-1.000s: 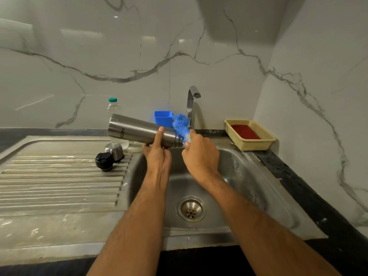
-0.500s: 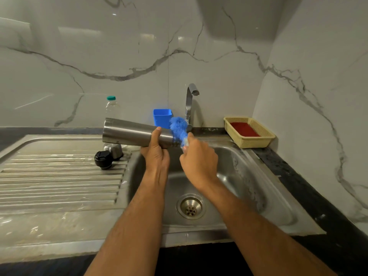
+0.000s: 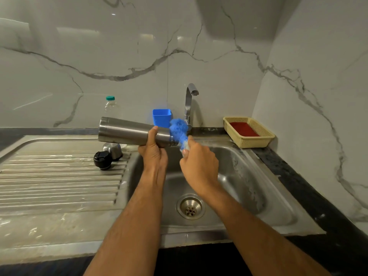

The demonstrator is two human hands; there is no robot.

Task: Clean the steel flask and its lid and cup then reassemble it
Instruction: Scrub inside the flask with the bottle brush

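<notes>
Sideways, brushed steel flask (image 3: pixel 127 133) in left hand (image 3: pixel 153 152) fingers; right hand (image 3: pixel 199 166) fingers around blue brush (image 3: pixel 178 130).

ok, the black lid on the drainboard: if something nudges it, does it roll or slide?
The black lid looks round, short and rigid, so probably light. It seems to sit tilted across the ridges of the drainboard, which would likely check a slide. The steel cup right behind it should block a roll that way.
</notes>
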